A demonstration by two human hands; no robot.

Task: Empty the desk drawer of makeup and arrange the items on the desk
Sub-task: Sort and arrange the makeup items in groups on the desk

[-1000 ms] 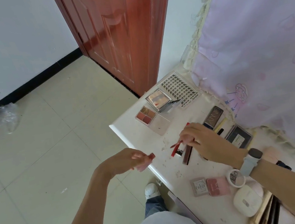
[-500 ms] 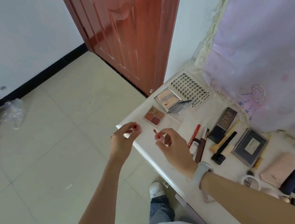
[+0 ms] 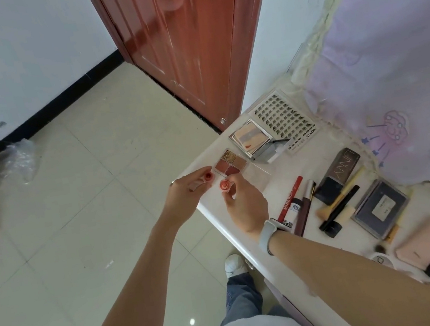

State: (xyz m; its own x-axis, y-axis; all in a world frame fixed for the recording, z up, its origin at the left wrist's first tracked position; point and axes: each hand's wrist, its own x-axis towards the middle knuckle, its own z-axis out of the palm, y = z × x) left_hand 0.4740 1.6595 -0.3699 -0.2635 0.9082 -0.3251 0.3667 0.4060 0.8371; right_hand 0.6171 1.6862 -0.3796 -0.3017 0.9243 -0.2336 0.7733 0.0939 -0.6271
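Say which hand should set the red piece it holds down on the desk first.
Right, probably. The right hand with its red piece is already over the desk; the left hand hangs off its edge.

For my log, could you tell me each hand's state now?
Left hand: holds a small red cap.
Right hand: pinches a small red-topped tube.

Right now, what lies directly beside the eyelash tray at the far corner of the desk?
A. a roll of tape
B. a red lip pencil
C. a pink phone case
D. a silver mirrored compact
D: the silver mirrored compact sits right against the near-left edge of the eyelash tray at the desk's far corner, while the red lip pencil lies nearer the person.
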